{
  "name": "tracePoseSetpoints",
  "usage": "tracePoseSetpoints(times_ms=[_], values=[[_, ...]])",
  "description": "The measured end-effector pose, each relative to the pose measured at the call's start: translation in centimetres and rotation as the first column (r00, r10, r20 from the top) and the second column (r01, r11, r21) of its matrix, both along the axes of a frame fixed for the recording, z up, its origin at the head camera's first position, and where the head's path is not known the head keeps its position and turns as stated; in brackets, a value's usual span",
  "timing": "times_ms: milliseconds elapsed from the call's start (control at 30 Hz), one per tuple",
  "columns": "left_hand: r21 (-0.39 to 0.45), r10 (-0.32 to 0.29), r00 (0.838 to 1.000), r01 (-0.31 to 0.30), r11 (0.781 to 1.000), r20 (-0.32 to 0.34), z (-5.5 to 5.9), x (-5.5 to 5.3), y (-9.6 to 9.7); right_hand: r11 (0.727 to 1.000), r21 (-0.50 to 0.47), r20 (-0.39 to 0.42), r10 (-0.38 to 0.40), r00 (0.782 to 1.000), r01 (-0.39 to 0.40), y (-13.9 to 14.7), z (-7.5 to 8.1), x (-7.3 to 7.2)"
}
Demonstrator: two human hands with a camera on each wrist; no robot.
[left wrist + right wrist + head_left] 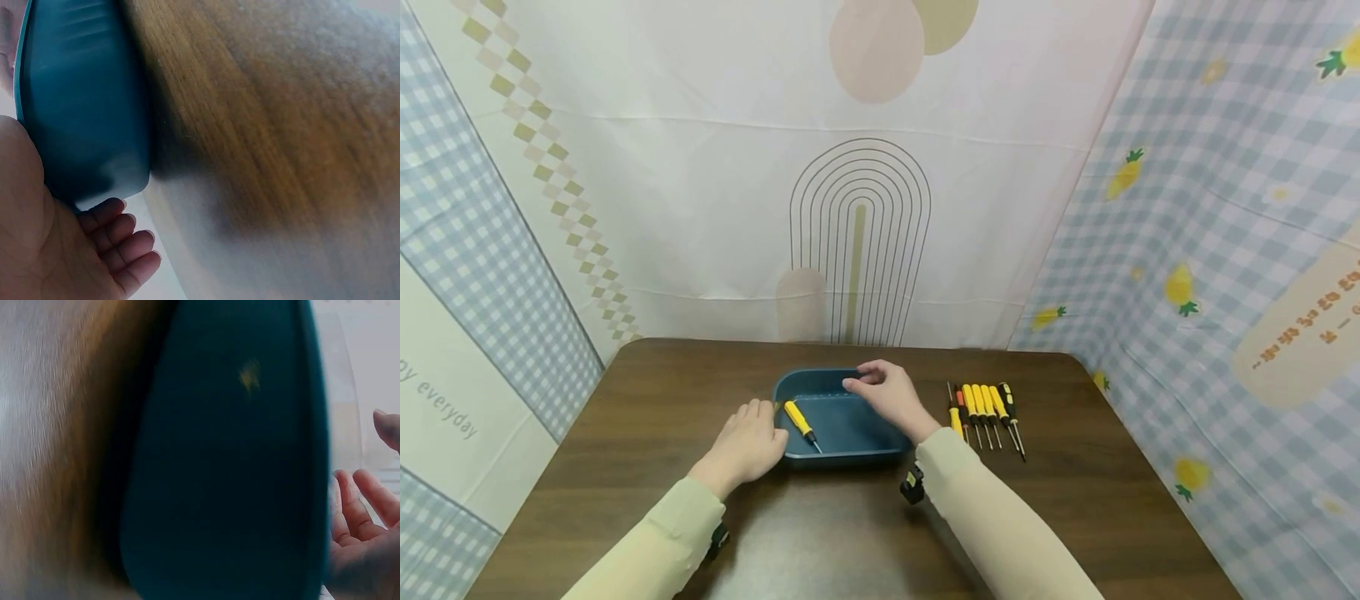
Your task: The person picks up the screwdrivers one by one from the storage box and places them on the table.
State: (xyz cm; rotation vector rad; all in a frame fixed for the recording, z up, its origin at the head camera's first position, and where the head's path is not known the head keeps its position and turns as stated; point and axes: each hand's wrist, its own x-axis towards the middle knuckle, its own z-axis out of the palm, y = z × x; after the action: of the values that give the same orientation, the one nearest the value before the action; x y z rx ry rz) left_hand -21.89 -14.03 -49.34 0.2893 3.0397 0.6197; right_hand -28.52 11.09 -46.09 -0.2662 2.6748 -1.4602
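Observation:
A dark teal tray (850, 421) sits on the table, with one yellow-handled screwdriver (800, 422) lying in its left part, tip toward the front. Beside the tray's left end, my left hand (747, 442) rests against the wall; in the left wrist view its fingers (128, 240) look relaxed along the corner. Over the tray's back right part hovers my right hand (891, 398), thumb and fingers apart and nothing between them. The tray wall (231, 456) blocks part of the right wrist view.
Several screwdrivers (981, 404) lie in a row right of the tray, mostly yellow-handled, with a red one and a black-and-yellow one (1009, 408) among them. The brown table (850, 525) meets a patterned cloth backdrop (722, 208) behind.

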Motion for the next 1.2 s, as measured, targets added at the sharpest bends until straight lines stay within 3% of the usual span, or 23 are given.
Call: tracePoseSetpoints(times_ms=[333,633,1200], values=[[-0.011,0.007,1.0,-0.007,1.0,-0.01,-0.2,-0.1,0.0,0.993,0.083,0.073,0.08,0.994,-0.086,-3.0,-2.0,0.1],[-0.014,-0.01,1.0,0.01,1.0,-0.017,0.0,-0.1,0.0,0.976,0.085,0.153,0.185,0.971,-0.2,-5.7,-2.7,1.0],[-0.008,-0.002,1.0,0.002,1.0,-0.008,0.1,0.0,0.2,0.971,0.188,0.203,0.111,0.973,-0.15,-7.3,-3.6,1.0]])
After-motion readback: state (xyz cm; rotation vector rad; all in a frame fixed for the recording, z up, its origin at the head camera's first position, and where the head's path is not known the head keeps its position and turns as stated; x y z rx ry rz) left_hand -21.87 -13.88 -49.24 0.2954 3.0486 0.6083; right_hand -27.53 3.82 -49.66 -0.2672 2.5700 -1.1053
